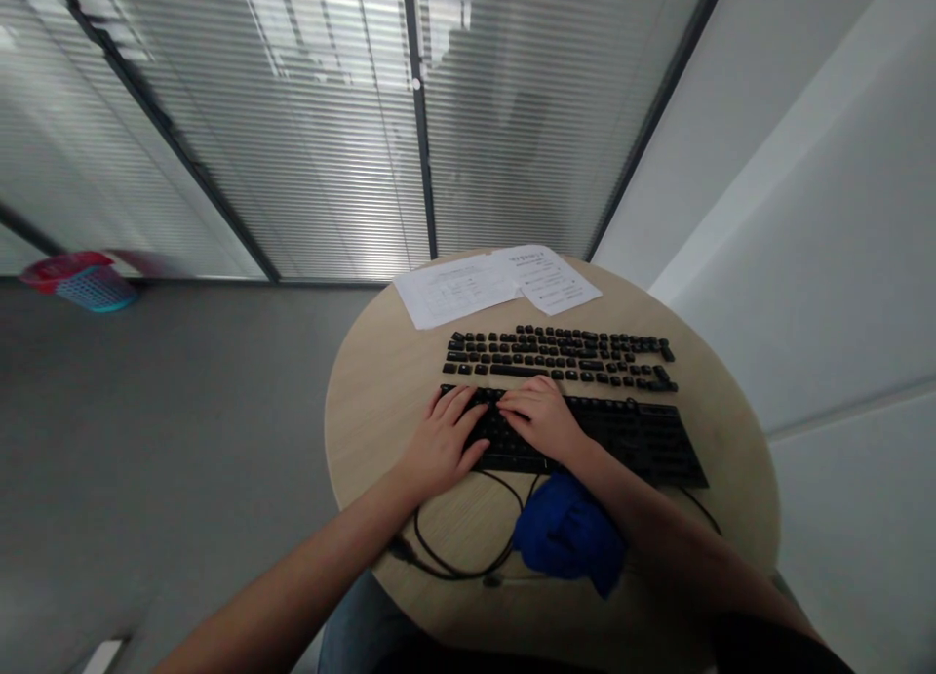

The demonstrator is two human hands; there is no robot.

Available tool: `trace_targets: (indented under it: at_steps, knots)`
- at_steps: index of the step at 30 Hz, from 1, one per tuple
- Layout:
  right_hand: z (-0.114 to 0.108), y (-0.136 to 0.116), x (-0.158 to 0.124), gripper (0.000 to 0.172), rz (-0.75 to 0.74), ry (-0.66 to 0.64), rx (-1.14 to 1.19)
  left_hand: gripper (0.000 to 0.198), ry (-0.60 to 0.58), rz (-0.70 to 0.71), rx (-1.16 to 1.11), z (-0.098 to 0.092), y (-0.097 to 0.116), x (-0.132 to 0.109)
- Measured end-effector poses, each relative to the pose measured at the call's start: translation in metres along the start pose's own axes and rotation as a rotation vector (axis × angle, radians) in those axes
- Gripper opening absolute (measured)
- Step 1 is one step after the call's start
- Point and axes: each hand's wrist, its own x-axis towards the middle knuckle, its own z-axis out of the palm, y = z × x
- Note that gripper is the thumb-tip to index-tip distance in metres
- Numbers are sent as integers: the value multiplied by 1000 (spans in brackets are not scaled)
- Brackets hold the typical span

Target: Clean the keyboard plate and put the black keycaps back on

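A black keyboard point(629, 435) lies across the wooden table, turned slightly. My left hand point(443, 440) rests on its left end, fingers spread over the far edge and thumb at the near edge. My right hand point(545, 420) is over the keyboard's left half, fingers drawn together with the tips down at its surface. What is between those fingertips, if anything, is too small to make out. Loose black keycaps point(560, 352) lie in rows just beyond the keyboard. A crumpled blue cloth point(566, 533) sits under my right forearm.
Printed paper sheets point(460, 289) lie at the far edge of the round table point(358, 391). A black cable point(439, 567) loops at the near left. Glass panels with blinds point(329, 167) stand behind. A red and blue basket point(95, 284) is on the floor.
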Motion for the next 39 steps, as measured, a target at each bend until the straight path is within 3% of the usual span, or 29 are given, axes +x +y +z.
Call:
trace_targets:
  at_steps: [5, 9, 16, 21, 27, 31, 35, 39]
  knots:
    - [-1, -1, 2, 18, 15, -33, 31, 48, -5, -15, -4, -1, 1, 0]
    - [0, -2, 2, 15, 9, 12, -35, 49, -23, -13, 26, -5, 1, 1]
    - [-3, -3, 3, 9, 1, 69, -99, 44, -36, -19, 74, -15, 7, 25]
    - [-1, -3, 1, 7, 16, 57, -124, 39, 73, -93, 22, -5, 12, 31]
    - [-5, -3, -1, 14, 16, 122, -101, 32, 73, -44, 3, 2, 8, 19]
    - [-27, 25, 21, 18, 112, 248, -111, 33, 52, -35, 17, 1, 9, 19]
    - [-49, 73, 62, 20, 278, 67, -251, 33, 63, -41, 26, 1, 12, 20]
    - [-50, 110, 97, 19, 345, -48, -310, 38, 99, -37, 10, 6, 12, 18]
